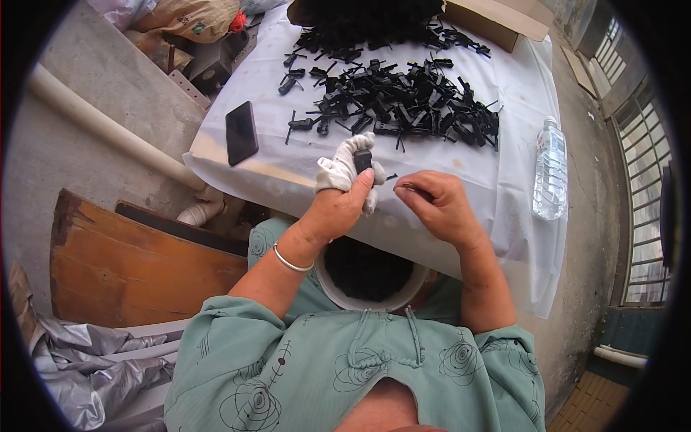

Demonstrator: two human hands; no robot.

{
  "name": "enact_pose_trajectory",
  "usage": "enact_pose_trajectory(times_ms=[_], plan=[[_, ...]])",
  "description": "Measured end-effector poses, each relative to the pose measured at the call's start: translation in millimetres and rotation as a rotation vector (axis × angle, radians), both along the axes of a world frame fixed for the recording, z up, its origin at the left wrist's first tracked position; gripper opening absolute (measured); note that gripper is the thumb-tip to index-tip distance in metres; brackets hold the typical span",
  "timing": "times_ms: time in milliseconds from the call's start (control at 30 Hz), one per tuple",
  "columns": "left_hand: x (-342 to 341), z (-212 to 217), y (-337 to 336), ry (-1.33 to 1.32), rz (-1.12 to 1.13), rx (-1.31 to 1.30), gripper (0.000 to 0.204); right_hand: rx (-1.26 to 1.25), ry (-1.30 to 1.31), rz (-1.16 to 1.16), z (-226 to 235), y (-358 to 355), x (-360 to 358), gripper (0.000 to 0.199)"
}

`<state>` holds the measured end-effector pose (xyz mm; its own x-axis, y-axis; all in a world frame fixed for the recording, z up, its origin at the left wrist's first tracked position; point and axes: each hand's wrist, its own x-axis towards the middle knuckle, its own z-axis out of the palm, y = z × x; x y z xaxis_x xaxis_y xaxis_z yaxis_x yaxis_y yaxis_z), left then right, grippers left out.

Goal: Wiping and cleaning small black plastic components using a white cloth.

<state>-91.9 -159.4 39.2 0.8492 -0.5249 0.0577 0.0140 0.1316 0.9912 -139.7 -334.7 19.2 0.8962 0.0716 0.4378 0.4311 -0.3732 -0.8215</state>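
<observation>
Hands first: what is the left one doing?

"The left hand (337, 209), near the centre of the frame, is clamped on a black part (363, 160). Its bare thumb presses the part, and a white glove (337, 173) wraps around the fingers."

And the right?

"The right hand (443, 207), just right of centre, pinches a slim dark item (419, 191) between thumb and fingers. Its kind is too small to tell."

Where are similar pieces?

"In a black heap (410, 101), upper centre, on the white-covered table (497, 237)."

What else?

"A phone (242, 133) at upper left, a clear bottle (551, 176) towards the right edge, and a white bucket (327, 291) below centre, dark inside."
</observation>
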Motion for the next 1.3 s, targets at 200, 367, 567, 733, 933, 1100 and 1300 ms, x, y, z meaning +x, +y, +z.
enact_pose_trajectory(times_ms=[200, 367, 567, 733, 933, 1100, 1300], plan=[[-1, -3, 2, 0.182, -0.106, -0.154, 0.04, -0.043, 0.293, 0.005, 20, -4, -1, 0.01], [-5, 3, 0, 0.011, -0.146, 0.079, 0.041, 0.054, 0.022, -0.012, 2, 2, 2, 0.01], [-4, -8, 1, -0.297, -0.208, 0.165, 0.034, 0.192, 0.277, 0.034, 10, 11, -1, 0.018], [-7, -4, 1, 0.054, -0.153, 0.076, 0.029, 0.114, 0.242, 0.056, 10, 10, -3, 0.024], [-14, -4, -8, -0.636, 0.035, 0.369, 0.029, 0.024, 0.14, 0.005, 4, 24, -1, 0.023], [-20, -7, -4, -0.635, 0.073, 0.402, 0.028, 0.157, 0.176, -0.016, -13, 37, -3, 0.025], [-24, -12, 0, -0.616, 0.117, 0.401, 0.025, 0.207, 0.129, -0.045, -14, 50, -2, 0.022]])
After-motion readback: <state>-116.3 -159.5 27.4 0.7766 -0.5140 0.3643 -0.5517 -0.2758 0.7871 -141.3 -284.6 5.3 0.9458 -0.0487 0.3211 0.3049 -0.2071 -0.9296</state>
